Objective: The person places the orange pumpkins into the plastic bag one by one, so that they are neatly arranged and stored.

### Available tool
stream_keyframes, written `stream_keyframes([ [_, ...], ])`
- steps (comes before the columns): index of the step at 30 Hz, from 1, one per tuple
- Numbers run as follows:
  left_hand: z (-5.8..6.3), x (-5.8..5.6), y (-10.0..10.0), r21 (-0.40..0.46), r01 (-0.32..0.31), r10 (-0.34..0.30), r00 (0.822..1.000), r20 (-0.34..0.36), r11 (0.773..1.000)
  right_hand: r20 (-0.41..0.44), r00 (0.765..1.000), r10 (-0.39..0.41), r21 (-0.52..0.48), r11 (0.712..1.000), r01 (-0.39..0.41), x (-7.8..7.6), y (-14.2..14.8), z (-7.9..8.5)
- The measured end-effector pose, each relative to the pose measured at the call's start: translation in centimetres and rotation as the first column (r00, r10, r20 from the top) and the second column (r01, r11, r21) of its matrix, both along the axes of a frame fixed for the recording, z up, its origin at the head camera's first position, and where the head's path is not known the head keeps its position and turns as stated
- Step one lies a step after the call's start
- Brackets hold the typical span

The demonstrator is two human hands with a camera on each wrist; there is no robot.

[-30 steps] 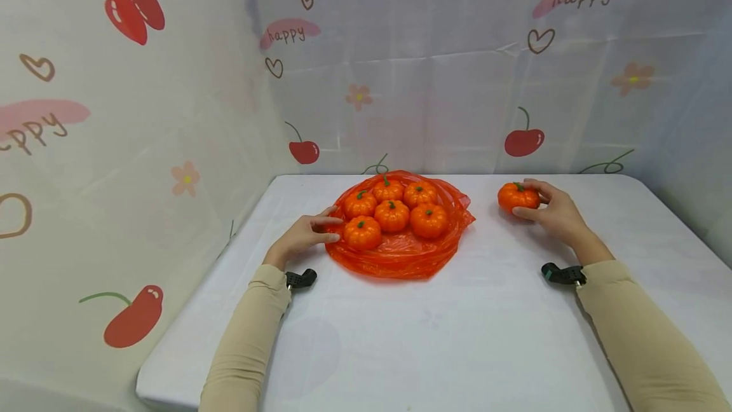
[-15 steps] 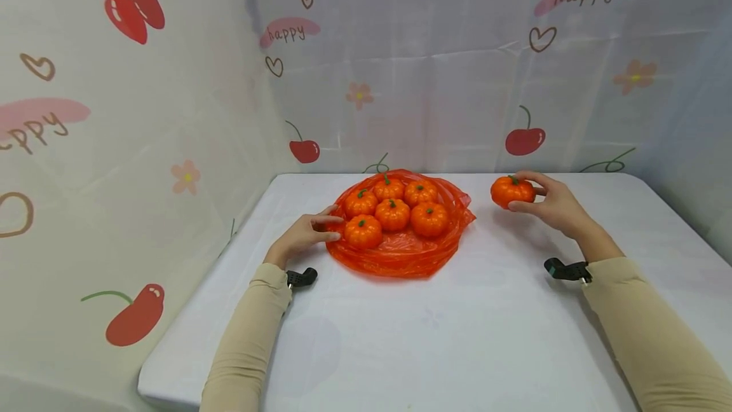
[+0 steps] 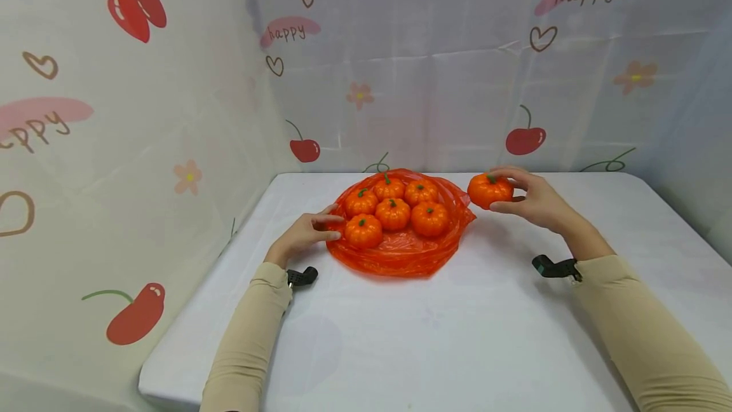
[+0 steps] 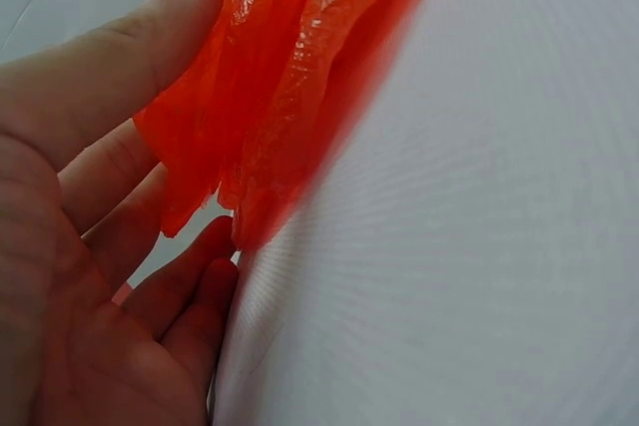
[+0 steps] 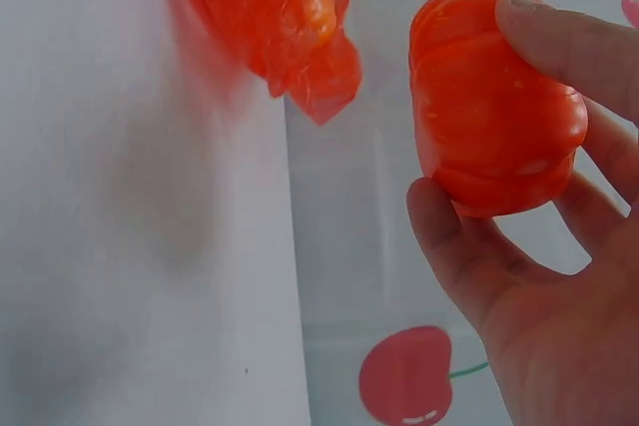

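In the head view my right hand [image 3: 532,201] grips a small orange pumpkin [image 3: 489,191] with a green stem, raised over the table beside a red plastic bag [image 3: 400,264]. Thumb and fingers stand on opposite sides of this pumpkin [image 5: 489,97] in the right wrist view. Several more small pumpkins [image 3: 393,215] sit grouped in the spread bag. At the bag's left edge, my left hand [image 3: 303,236] holds the thin plastic [image 4: 270,97], thumb on the near side and fingers partly hidden behind it.
A white table [image 3: 423,342] bears the bag. Behind it and to the left hang pale curtains [image 3: 446,94] printed with cherries, hearts and flowers. Each wrist wears a small black camera mount [image 3: 555,267].
The right hand has lifted the pumpkin off the table and carried it left, up to the bag's right edge. My left hand has stayed at the bag.
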State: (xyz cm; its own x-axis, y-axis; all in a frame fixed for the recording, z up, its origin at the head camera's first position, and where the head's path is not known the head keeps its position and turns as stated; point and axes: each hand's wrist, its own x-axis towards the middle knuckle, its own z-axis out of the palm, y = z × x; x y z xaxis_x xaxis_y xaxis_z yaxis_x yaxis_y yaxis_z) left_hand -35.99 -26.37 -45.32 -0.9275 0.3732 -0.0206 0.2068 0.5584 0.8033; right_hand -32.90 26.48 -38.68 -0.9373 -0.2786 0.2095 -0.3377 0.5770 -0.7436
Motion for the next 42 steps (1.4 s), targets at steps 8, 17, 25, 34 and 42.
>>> stream_keyframes([
  [8, 0.1, 0.0, 0.1, 0.002, 0.011, -0.011, 1.000, -0.005, 1.000, 0.012, 0.993, 0.118, -0.029, 0.993, -0.117, 0.4, -1.1, 0.2],
  [17, 0.2, -0.1, 0.1, 0.010, 0.012, -0.012, 1.000, -0.015, 1.000, 0.008, 0.966, 0.260, -0.030, 0.965, -0.260, 0.6, -3.2, 0.4],
  [25, 0.1, 0.0, 0.1, 0.005, 0.019, -0.019, 1.000, -0.003, 1.000, 0.031, 0.944, 0.329, -0.020, 0.944, -0.328, 0.6, -5.3, 0.7],
  [34, 0.2, 0.1, 0.1, -0.002, 0.006, -0.006, 1.000, -0.013, 1.000, 0.048, 0.922, 0.383, -0.045, 0.923, -0.381, 0.8, -8.0, 0.7],
  [42, 0.1, 0.0, 0.2, 0.000, 0.004, -0.004, 1.000, 0.006, 1.000, 0.108, 0.914, 0.392, -0.010, 0.919, -0.393, 1.1, -11.0, 0.6],
])
